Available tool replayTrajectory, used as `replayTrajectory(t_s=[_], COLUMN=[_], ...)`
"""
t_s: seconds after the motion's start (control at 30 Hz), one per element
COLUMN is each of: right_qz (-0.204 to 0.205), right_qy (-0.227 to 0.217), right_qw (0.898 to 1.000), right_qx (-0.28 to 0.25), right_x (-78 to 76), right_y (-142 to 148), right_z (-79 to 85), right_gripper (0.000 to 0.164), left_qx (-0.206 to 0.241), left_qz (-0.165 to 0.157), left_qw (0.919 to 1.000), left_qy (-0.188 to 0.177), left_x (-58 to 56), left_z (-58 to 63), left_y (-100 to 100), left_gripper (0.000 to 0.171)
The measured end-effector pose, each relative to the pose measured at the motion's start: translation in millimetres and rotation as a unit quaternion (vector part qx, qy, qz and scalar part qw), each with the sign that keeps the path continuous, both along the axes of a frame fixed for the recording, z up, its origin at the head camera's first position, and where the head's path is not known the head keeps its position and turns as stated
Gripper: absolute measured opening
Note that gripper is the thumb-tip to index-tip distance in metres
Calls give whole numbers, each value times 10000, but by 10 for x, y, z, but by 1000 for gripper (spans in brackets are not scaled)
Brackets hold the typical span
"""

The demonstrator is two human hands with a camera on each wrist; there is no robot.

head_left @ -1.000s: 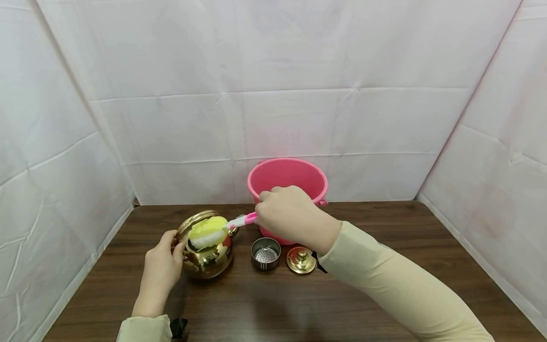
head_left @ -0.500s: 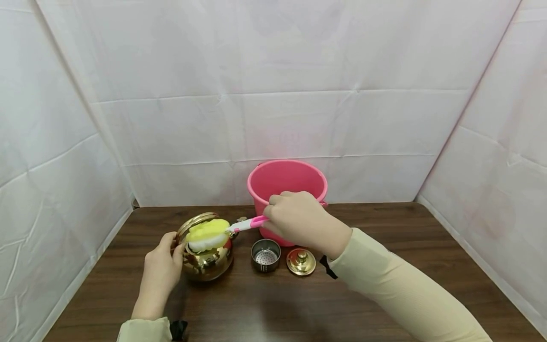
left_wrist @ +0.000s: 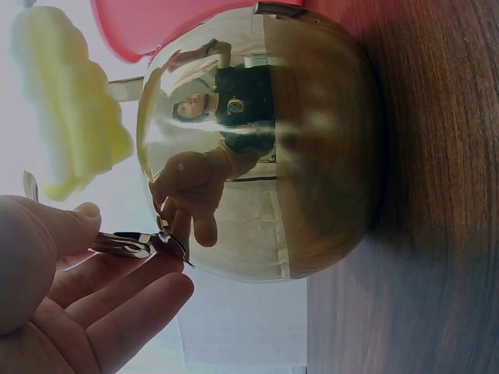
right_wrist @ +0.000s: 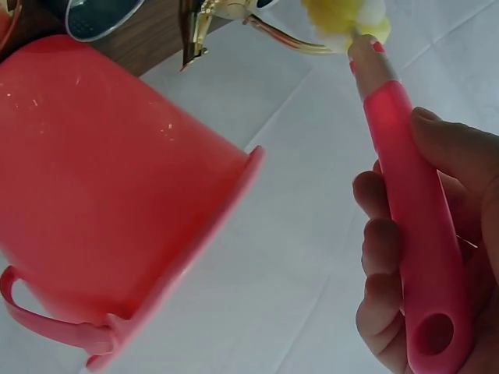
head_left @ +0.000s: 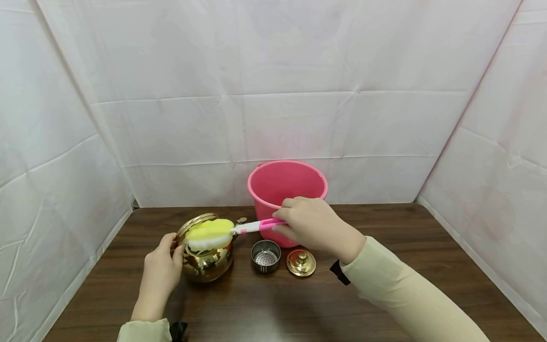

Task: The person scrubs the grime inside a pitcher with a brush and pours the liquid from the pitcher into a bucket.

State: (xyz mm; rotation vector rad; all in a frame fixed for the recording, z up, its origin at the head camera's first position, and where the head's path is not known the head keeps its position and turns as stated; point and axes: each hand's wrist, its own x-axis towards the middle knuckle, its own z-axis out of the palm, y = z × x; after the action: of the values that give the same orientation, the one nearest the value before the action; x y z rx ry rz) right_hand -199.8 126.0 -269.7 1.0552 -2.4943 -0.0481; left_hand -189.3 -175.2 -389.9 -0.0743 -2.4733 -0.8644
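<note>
A shiny gold teapot (head_left: 207,266) stands on the table at the left. My left hand (head_left: 162,266) pinches its metal handle (left_wrist: 129,243) between thumb and fingers. My right hand (head_left: 318,225) is wrapped round the pink handle (right_wrist: 417,226) of a sponge brush. The brush's yellow and white sponge head (head_left: 209,235) overlaps the teapot's mouth in the head view; in the left wrist view it hangs just above the rim. Most of the teapot's inside is hidden behind the sponge.
A pink bucket (head_left: 265,199) stands at the back, behind my right hand. In front of it lie a small metal strainer cup (head_left: 265,256) and a gold lid (head_left: 301,262) with a knob. White cloth (head_left: 282,123) walls off the dark wooden table (head_left: 239,308).
My right hand has drawn back to the right and slightly down, taking the brush along, so its sponge head has shifted a little to the right. My left hand stays at the teapot's handle.
</note>
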Motion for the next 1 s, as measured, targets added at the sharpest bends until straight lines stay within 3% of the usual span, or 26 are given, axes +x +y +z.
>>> replayTrajectory(t_s=[0.27, 0.67, 1.0], right_qz=[-241, -293, -360], right_qy=[-292, -80, -203], right_qw=[9992, 9989, 9970], right_qx=[-144, -348, -647], right_x=[22, 55, 76], right_y=[103, 228, 351], right_z=[-80, -210, -352], right_gripper=[24, 26, 25], left_qx=[-27, -31, -11], left_qz=[-25, -12, -35], left_qw=[9999, 9998, 9996], left_qy=[140, 186, 283], left_x=[-1, -2, -15], left_z=[-9, -2, -7], left_y=[3, 4, 6], left_gripper=[22, 23, 21])
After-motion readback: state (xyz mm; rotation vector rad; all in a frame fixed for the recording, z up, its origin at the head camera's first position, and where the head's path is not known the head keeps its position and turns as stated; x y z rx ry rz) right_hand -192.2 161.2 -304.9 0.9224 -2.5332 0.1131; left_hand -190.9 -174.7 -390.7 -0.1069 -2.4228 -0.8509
